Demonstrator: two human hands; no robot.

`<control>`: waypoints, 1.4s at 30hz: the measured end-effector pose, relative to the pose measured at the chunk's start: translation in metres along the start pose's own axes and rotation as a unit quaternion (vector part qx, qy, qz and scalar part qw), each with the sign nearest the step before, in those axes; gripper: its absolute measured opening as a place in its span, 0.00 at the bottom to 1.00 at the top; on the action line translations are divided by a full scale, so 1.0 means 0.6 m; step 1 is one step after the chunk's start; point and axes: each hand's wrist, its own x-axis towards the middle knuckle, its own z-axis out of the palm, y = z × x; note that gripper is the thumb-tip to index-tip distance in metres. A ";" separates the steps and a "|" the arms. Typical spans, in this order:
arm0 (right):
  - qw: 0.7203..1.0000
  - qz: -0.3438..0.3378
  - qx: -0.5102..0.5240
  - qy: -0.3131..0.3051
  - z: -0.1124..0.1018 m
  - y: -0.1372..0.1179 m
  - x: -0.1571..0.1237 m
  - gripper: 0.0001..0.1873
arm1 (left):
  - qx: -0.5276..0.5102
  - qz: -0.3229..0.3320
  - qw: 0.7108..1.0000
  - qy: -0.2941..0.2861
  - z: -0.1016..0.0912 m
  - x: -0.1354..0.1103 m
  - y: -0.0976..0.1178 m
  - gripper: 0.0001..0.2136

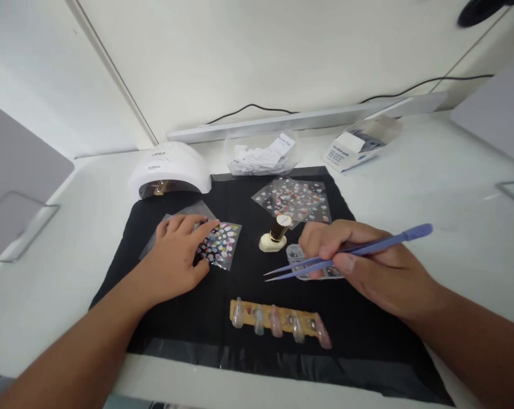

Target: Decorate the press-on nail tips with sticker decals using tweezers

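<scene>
My left hand [178,253] lies flat with fingers spread on a sheet of colourful nail stickers [221,245] on the black mat [359,341]. My right hand [367,267] is closed on purple tweezers [350,253], whose tips point left above the mat. Under that hand lies a small clear sticker sheet [301,267]. A tan strip holding several clear false nails [278,321] lies near the mat's front. A small stand with a gold holder [276,234] sits at the mat's middle.
A white nail lamp [169,167] stands at the back left. Another sticker sheet [295,199] lies behind the stand. A bag of white pads [260,156] and an open box [356,145] rest by the wall, where a black cable [248,108] runs.
</scene>
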 end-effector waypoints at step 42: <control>0.994 -0.098 0.038 0.020 0.025 -0.043 -0.008 0.11 | -0.574 0.002 0.790 0.218 -0.018 -0.030 0.061 0.14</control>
